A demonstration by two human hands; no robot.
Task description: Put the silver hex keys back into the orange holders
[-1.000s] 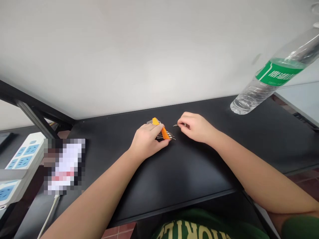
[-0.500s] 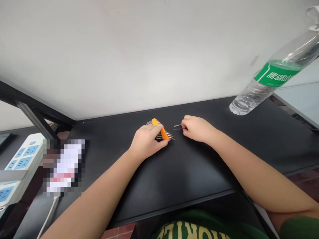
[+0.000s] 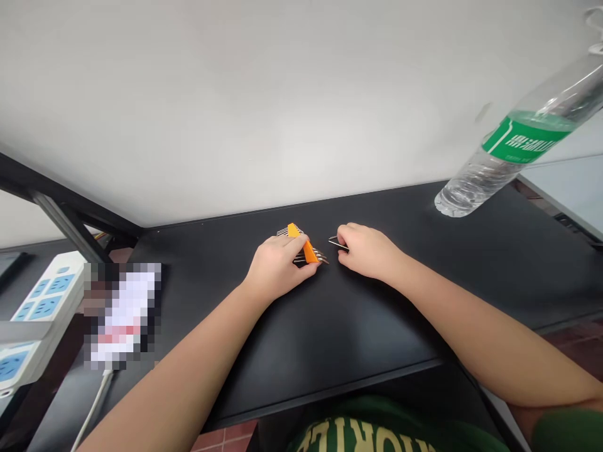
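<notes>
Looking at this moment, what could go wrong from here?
The thin metal in the right hand might slip, as only its end seems pinched. Keys in the orange holder could shift if the left hand squeezes unevenly. A wide right-arm swing might knock the tall bottle on the same table.

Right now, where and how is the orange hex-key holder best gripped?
I'd pinch the orange hex-key holder by its near and far ends, from above: hex keys jut from both long sides. The left hand covers part of its middle.
</notes>
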